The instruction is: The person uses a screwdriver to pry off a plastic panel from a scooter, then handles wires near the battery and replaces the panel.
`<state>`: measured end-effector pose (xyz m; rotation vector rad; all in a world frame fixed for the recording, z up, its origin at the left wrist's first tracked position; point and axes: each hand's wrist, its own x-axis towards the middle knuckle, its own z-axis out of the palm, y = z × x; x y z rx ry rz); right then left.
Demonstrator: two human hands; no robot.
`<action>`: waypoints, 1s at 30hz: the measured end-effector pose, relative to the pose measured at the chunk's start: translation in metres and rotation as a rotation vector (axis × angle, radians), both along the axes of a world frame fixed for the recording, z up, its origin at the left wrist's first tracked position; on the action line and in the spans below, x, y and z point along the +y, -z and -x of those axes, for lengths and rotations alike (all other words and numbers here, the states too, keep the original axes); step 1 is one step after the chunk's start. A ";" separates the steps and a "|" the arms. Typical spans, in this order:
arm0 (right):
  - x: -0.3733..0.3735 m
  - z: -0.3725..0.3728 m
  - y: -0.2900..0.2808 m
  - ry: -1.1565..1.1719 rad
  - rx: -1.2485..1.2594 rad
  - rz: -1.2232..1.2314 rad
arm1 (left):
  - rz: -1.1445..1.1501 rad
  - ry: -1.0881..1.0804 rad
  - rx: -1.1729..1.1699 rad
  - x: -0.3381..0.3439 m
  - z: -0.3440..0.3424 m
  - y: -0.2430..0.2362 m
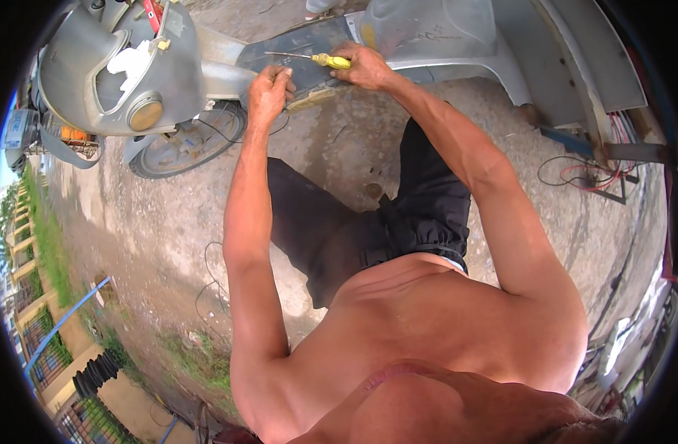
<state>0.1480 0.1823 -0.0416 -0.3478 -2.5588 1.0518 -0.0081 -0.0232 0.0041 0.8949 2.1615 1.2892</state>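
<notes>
Yellow-handled screwdriver lying level, tip on dark scooter floorboard panel.

yellow-handled screwdriver over a dark grey panel; pale grey scooter with a round amber lamp; black shorts; sandy brown ground.

Outdoor roadside repair spot indicated, not indoor workshop. Bare concrete ground seen, gritty and stained, in full sunlight. Grey scooter parked on it, front panels opened, front wheel exposed. Dark floorboard panel of scooter worked on with yellow-handled screwdriver. Loose wires strewn on ground at right. Grass strip and yellow fence seen at left edge, blue sky above.
</notes>
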 end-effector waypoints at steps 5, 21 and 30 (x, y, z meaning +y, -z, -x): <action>-0.001 0.000 -0.005 -0.006 0.009 0.006 | -0.018 -0.075 -0.051 0.010 0.006 0.019; -0.013 0.026 -0.033 -0.239 -0.057 -0.401 | -0.131 0.081 -0.482 -0.004 0.049 0.036; -0.005 0.049 -0.031 -0.177 -0.105 -0.103 | -0.026 0.061 -0.406 0.000 0.044 0.030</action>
